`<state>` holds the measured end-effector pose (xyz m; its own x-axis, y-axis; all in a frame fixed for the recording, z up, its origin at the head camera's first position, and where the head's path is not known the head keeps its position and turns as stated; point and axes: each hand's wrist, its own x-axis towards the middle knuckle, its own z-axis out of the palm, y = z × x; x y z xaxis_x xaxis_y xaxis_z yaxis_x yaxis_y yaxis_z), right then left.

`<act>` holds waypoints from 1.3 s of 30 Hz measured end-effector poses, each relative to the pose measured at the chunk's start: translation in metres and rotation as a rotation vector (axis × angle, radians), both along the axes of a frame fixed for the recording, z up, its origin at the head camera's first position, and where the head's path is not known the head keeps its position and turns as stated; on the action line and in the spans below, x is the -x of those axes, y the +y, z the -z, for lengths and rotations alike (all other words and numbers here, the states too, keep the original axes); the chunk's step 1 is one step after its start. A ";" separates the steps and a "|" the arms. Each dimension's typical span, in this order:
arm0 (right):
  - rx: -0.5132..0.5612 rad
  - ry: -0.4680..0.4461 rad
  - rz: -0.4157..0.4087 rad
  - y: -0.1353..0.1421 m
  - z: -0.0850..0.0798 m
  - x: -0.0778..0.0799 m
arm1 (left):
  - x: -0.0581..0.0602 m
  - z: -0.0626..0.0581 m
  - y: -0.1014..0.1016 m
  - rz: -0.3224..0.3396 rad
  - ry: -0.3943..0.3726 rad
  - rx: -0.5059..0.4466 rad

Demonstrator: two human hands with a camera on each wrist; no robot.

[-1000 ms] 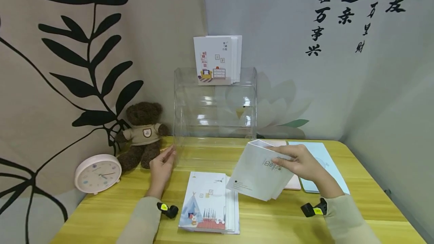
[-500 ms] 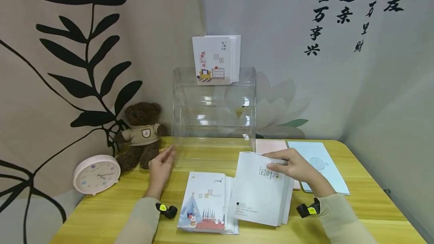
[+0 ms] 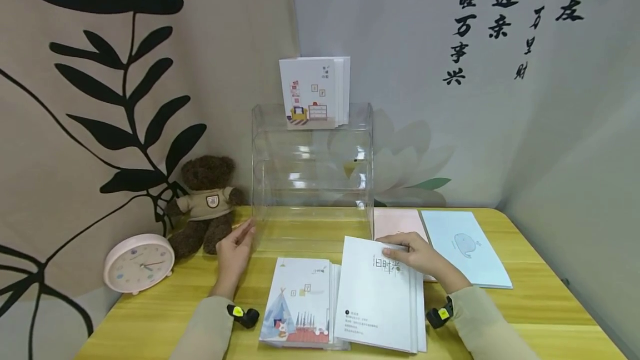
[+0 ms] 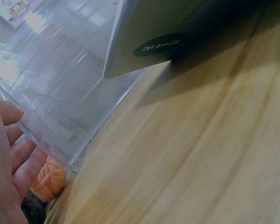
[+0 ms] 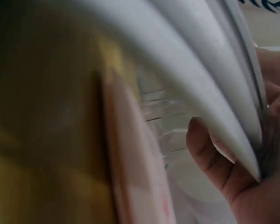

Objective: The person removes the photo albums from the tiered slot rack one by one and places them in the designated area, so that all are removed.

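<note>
My right hand (image 3: 415,254) pinches the upper right corner of several white notebooks (image 3: 375,299), held together and slightly fanned; thumb and fingers lie on opposite sides of them in the right wrist view. They overlap the right edge of a stack of white notebooks with a blue tent picture (image 3: 300,304), which lies on the table. My left hand (image 3: 235,251) touches the lower left side of a clear tiered display rack (image 3: 345,189) with loosely extended fingers. A notebook corner with a dark oval print (image 4: 161,44) shows in the left wrist view; which notebook it belongs to cannot be told.
More white notebooks (image 3: 312,93) stand in the rack's top tier. A pink notebook (image 3: 400,221) and a light blue notebook (image 3: 465,249) lie at right. A teddy bear (image 3: 207,199) and a pink clock (image 3: 139,264) stand left; an orange yarn ball (image 4: 49,181) is beside the rack.
My right hand has brought its notebooks down and towards me, from a tilted, raised position to beside the tent stack. The left hand has stayed at the rack.
</note>
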<state>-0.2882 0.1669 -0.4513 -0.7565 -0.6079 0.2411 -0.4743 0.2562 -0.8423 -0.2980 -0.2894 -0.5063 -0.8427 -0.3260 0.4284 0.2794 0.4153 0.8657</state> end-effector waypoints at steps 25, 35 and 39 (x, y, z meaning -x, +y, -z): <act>-0.231 0.031 0.143 -0.011 0.034 0.007 | 0.001 -0.002 0.000 -0.001 0.020 -0.006; -0.220 0.130 0.162 -0.015 0.040 0.006 | 0.002 0.001 0.000 -0.009 0.023 -0.013; -0.212 0.118 0.160 -0.014 0.041 0.006 | 0.001 0.000 0.000 -0.017 0.012 -0.007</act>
<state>-0.2944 0.1531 -0.4923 -0.8210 -0.5295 0.2135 -0.5053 0.4998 -0.7035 -0.2994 -0.2889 -0.5062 -0.8319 -0.3431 0.4361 0.2828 0.4140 0.8652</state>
